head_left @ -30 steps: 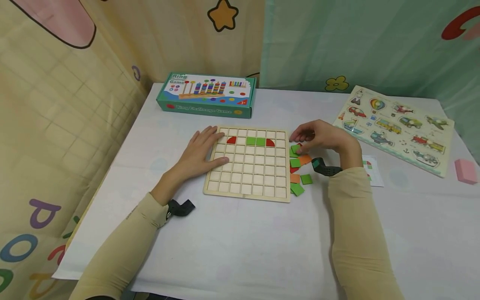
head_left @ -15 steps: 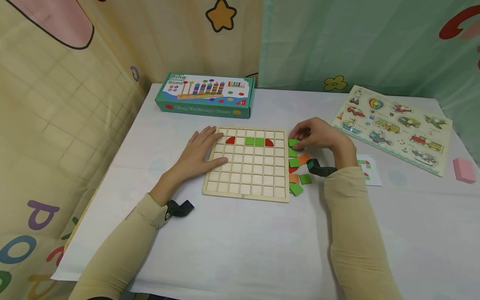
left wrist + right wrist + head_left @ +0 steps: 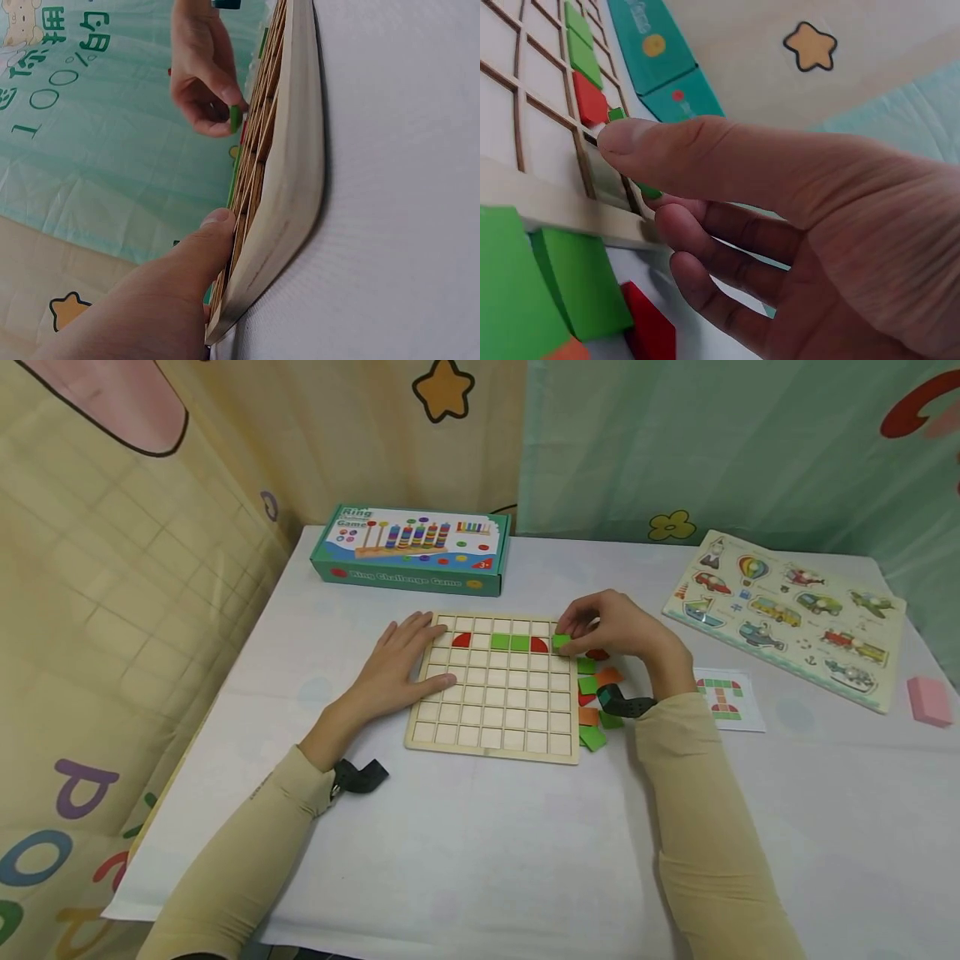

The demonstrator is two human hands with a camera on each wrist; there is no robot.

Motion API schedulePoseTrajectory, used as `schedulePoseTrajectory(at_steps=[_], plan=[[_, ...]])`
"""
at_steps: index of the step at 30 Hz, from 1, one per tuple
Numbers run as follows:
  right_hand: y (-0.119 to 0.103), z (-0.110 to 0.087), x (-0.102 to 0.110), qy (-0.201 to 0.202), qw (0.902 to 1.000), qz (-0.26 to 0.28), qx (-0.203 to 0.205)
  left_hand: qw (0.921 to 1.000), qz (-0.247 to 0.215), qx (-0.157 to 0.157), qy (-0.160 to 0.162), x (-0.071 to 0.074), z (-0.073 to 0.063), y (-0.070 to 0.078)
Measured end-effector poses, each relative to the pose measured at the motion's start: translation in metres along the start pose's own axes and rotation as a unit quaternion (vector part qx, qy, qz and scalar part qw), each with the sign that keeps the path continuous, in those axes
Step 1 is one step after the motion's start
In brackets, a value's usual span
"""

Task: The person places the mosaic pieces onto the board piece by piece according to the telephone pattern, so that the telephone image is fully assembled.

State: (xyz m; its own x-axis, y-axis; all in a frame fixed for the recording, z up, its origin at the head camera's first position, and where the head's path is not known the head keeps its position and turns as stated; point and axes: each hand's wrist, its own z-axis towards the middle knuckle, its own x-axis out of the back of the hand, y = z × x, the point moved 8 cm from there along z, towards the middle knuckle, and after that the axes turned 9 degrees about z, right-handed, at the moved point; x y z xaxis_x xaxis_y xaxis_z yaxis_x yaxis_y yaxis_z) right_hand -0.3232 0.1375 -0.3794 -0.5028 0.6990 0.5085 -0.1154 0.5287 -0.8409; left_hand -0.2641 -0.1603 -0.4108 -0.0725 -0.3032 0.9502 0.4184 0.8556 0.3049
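Fingers straight and thumb spread wide, the left hand [image 3: 397,664] is resting on the left edge of the wooden board [image 3: 496,697]. With its thumb and fingers closing narrowly together, the right hand [image 3: 618,625] is pinching a green tile [image 3: 560,642] over the board's far right part, just right of a red rounded piece [image 3: 538,645]; whether the tile is touching the board I cannot tell. Two green squares [image 3: 510,642] are sitting left of that piece, and another red piece [image 3: 462,641] is lying farther left in the same row. Loose green, orange and red pieces [image 3: 588,686] are lying along the board's right edge, below the right hand. Farther right, a printed card [image 3: 727,700] is lying near the right wrist. Beyond the board, a green box [image 3: 412,582] is standing far left.
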Motion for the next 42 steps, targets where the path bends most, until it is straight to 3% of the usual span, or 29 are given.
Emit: schedulePoseTrajectory(at_steps=[12, 23, 32, 38, 42], plan=[[-0.021, 0.009, -0.028, -0.043, 0.9977, -0.051, 0.008, 0.9999, 0.01, 0.001, -0.002, 0.003, 0.0, 0.003], [-0.028, 0.01, -0.034, -0.052, 0.9967, -0.061, 0.008, 1.0, 0.009, 0.002, -0.003, 0.003, 0.0, 0.003], [-0.028, 0.012, -0.032, -0.037, 0.997, -0.067, 0.005, 1.0, 0.009, 0.001, -0.002, 0.003, -0.001, 0.003], [-0.026, 0.011, -0.025, 0.005, 0.9976, -0.069, 0.002, 0.9999, 0.011, 0.006, -0.005, 0.0, 0.0, 0.001], [-0.025, 0.012, -0.025, -0.001, 0.9979, -0.065, -0.003, 0.9999, 0.015, 0.007, -0.005, -0.001, 0.001, 0.0]])
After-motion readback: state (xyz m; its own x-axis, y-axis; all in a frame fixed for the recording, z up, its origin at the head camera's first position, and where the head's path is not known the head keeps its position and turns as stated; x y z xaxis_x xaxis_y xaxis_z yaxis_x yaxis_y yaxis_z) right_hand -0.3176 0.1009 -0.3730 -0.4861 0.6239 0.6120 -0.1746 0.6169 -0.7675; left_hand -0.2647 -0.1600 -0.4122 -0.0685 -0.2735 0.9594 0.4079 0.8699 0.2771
